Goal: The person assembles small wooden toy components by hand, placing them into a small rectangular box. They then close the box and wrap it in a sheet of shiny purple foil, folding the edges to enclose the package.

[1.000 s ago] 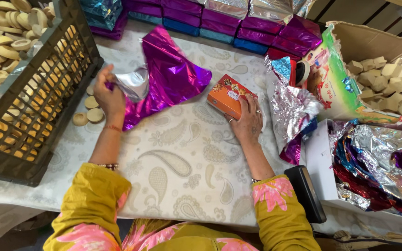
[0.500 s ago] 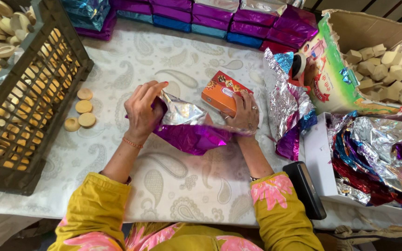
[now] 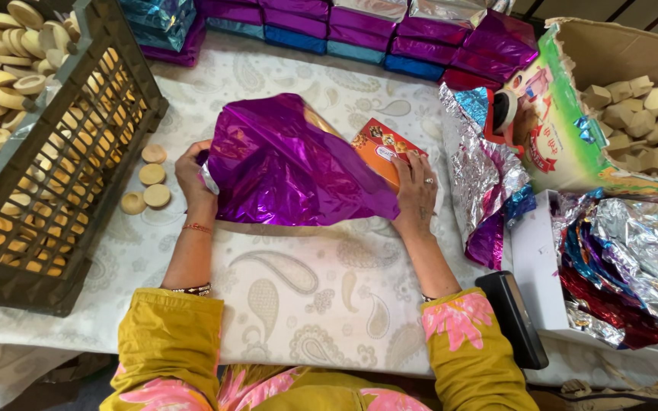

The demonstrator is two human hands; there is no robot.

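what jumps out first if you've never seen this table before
The shiny purple foil sheet spread in the middle of the table, with the left hand at its left edge and the right hand pressing its right side beside an orange box. Next, the dark crate of round biscuits on the left, and the row of wrapped purple and blue packs along the far edge.

Single head-worn view, close and steeply downward over the table, slightly forward toward its far edge.
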